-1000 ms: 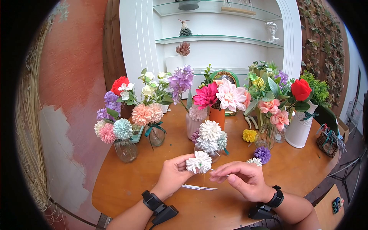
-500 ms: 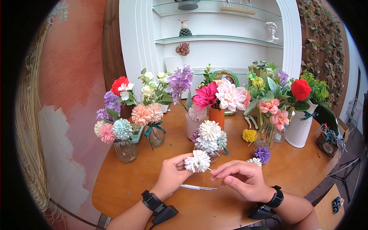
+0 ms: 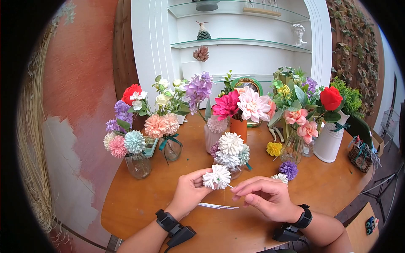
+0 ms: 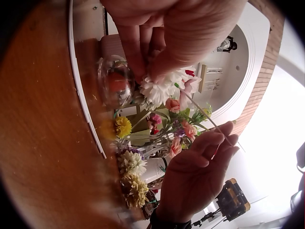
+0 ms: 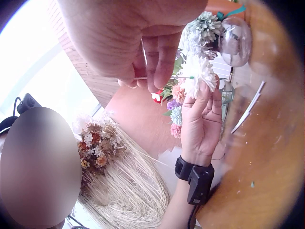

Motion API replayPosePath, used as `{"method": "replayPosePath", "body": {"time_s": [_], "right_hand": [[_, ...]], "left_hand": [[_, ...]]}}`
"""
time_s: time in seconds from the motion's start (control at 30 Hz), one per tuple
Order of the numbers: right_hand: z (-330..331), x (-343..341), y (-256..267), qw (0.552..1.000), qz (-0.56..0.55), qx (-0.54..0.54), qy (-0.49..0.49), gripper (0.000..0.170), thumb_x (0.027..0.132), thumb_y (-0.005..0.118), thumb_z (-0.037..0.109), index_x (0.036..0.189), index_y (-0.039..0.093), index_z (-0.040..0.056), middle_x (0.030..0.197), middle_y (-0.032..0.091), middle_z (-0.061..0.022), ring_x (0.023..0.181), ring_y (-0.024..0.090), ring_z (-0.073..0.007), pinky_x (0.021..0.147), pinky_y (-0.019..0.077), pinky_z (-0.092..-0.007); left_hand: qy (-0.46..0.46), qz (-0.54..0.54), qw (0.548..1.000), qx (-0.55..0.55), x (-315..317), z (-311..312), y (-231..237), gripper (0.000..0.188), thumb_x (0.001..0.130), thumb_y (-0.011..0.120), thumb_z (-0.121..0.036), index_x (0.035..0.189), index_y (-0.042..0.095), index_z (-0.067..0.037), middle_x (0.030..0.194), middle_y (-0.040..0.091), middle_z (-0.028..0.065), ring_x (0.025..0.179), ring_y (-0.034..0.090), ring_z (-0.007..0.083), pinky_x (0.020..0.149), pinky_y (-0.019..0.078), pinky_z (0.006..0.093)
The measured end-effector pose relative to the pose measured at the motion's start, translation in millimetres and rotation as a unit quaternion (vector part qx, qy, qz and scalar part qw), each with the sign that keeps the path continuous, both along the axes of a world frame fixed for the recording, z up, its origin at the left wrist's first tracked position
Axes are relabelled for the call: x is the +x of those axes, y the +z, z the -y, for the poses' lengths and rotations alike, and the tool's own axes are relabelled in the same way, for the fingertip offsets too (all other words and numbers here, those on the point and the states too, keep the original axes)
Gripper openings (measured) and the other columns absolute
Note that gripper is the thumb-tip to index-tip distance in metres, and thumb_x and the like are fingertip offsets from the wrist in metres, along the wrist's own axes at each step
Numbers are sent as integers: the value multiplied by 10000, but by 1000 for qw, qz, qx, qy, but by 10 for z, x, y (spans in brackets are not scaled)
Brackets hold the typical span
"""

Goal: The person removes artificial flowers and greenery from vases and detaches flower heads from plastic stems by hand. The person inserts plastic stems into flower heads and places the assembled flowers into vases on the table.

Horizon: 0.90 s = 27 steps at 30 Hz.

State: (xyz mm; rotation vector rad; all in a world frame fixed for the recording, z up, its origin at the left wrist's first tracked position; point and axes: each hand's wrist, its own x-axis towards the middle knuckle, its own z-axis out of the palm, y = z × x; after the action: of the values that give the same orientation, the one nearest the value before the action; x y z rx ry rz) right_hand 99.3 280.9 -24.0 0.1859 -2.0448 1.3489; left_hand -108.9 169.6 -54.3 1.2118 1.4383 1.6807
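Note:
A white artificial flower (image 3: 217, 177) faces sideways, its thin stem (image 5: 182, 77) pointing toward the right hand. My left hand (image 3: 193, 188) pinches the flower head between thumb and fingers, seen close in the left wrist view. Bent fingers of my right hand (image 3: 266, 197) hold the stem, which runs through them and sticks out past them in the left wrist view (image 4: 238, 144). Where stem meets petals there is a small green spot. Just behind the flower stands a round glass vase (image 5: 237, 43) holding white and pale blue pompom flowers (image 3: 231, 144).
Several white stems (image 3: 217, 206) lie on the wooden table (image 3: 139, 202) below the hands. To the right lie a purple pompom flower (image 3: 288, 170), a yellow one (image 3: 274, 149) and pliers (image 3: 276, 134). Filled vases line the back, including a white pitcher (image 3: 331, 143) and a glass vase (image 3: 138, 165).
The white flower has shifted slightly left and up with the left hand. The right thumb has drawn a little closer to its fingers; both hands keep their hold.

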Motion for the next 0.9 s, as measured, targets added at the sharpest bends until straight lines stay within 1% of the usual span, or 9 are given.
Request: {"method": "replayPosePath", "body": {"time_s": [0.23,0.63,0.9], "right_hand": [[11,-3,10,1000,3,-5,3,158,939,596,9,1074,666,-32,1148,670,-149,950,684,-175,767,573,-274],[29,-9,22,1000,13,-11,-11,171,942,602,24,1091,666,-28,1132,680,-130,954,679,-166,775,571,-271],[22,-15,11,1000,19,-15,-15,170,944,606,40,1091,670,-18,1135,682,-125,961,677,-163,770,574,-266]], "left_hand": [[-3,6,1000,5,4,4,11,443,869,646,77,1298,535,82,1177,663,145,1048,650,160,928,524,286],[5,7,1000,6,5,-1,5,452,864,652,78,1300,534,83,1168,666,141,1038,652,154,920,526,280],[0,-16,1000,7,-20,-6,-28,437,864,651,78,1288,544,81,1163,669,145,1042,653,164,921,528,287]]}}
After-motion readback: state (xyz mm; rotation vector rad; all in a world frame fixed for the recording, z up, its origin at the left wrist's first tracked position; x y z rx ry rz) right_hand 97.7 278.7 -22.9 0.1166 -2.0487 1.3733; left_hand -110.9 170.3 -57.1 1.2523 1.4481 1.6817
